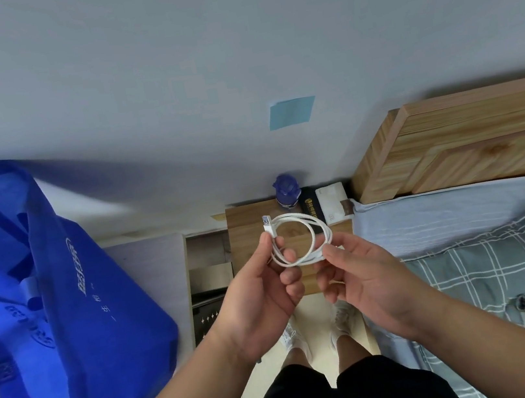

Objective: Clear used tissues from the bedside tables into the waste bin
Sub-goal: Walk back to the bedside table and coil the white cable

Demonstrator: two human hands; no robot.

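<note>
While you stand facing the wooden bedside table (pixel 249 235), both your hands are raised just above its front half, sharing one coiled white USB cable (pixel 298 263).

Grip:
- Your left hand (pixel 261 294) pinches the coil between thumb and curled fingers, just below the USB plug (pixel 269 224), which points up and away from you.
- Your right hand (pixel 364 272) pinches the opposite side of the loop, with thumb and forefinger closed on the strands.

On the table, at its far edge against the wall:
- A blue bottle (pixel 285 192) stands upright.
- Just right of it lies a black box (pixel 310 207) with gold lettering too small to read.
- A white box (pixel 333 202) lies at the table's right rear corner; its print is not legible.

The used tissues cannot be made out anywhere on the table from this view.

Surroundings:
- Left of the table, a large blue non-woven bag (pixel 64 296) carries a white logo and white Chinese characters, skewed and only partly readable.
- Right of the table stand a pine headboard (pixel 467 141) and a bed with a pale sheet (pixel 427 218) and a grey plaid duvet (pixel 501 258).
- On the wall above the table is a blank blue sticky note (pixel 291 112).
- Your white shoes (pixel 295 333) stand on the floor at the table's front.
</note>
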